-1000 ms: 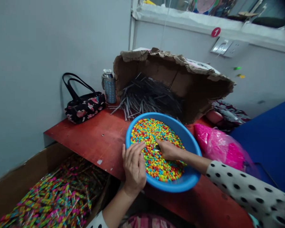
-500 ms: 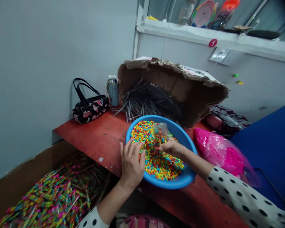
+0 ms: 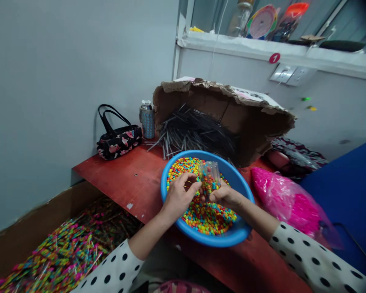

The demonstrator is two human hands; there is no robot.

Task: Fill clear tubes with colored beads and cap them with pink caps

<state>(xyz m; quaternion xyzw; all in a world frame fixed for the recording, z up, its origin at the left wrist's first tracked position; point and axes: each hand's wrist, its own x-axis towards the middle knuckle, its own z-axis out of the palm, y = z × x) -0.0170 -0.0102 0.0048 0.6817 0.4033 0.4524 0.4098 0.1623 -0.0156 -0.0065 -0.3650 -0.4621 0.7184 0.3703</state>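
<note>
My right hand [image 3: 226,194] is closed round a bundle of clear plastic tubes [image 3: 209,173]. The tubes stand tilted over the blue basin [image 3: 167,195], their lower parts filled with small coloured candies and their tops clear. My left hand [image 3: 179,197] is beside the bundle, fingers curled and thumb drawn towards the fingertips in a pinch. Whatever may be between those fingertips is too small to make out. Loose red, yellow, green and blue candies [image 3: 212,219] lie in the basin below both hands.
Behind the basin, a torn cardboard box [image 3: 256,118] holds many clear tubes [image 3: 186,134]. A floral handbag [image 3: 118,144] and a flask [image 3: 147,120] stand left on the red table [image 3: 134,175]. A pink bag [image 3: 289,199] lies right. Filled tubes [image 3: 67,252] are heaped lower left.
My left hand has moved from the basin's left rim up and right to the tube bundle, and its spread fingers have curled. My right hand still holds the bundle.
</note>
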